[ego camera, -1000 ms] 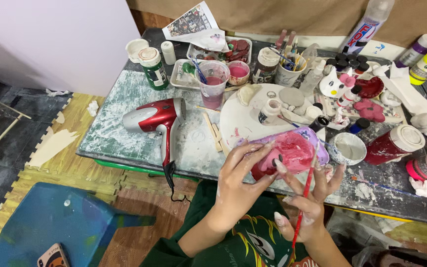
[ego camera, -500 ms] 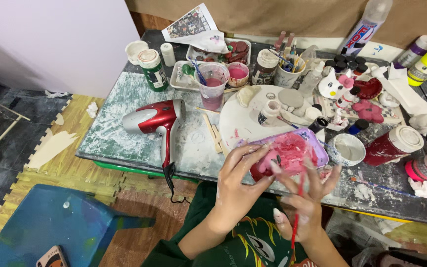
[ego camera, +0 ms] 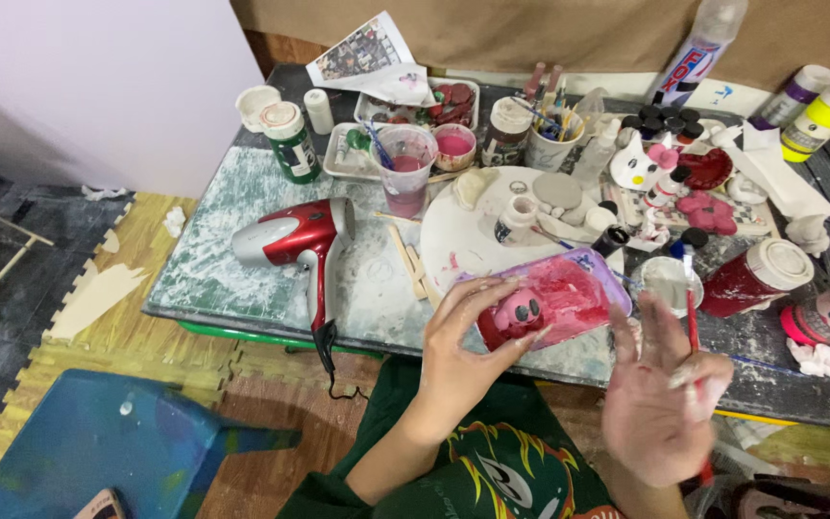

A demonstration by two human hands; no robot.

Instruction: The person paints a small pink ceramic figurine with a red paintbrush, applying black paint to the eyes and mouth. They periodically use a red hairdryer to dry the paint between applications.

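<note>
My left hand (ego camera: 460, 358) holds a small pink clay figure (ego camera: 519, 311) with dark eye dots between thumb and fingers. It is raised just above a purple-rimmed tray (ego camera: 569, 288) smeared with red and pink paint. My right hand (ego camera: 660, 404) hovers to the right of the tray, palm up and fingers spread, with a thin red paintbrush (ego camera: 692, 332) pinched between the fingers, its tip pointing up toward a small white cup (ego camera: 667, 281).
A red hair dryer (ego camera: 295, 240) lies at the table's left, its cord hanging over the edge. A white round plate (ego camera: 473, 231) holds clay pieces. Paint jars, bottles, cups and brushes crowd the back and right. A blue stool (ego camera: 98, 452) stands on the floor mat.
My right hand has pulled away from the tray to the right and opened, carrying the brush with it. My left hand keeps the pink figure over the tray.
</note>
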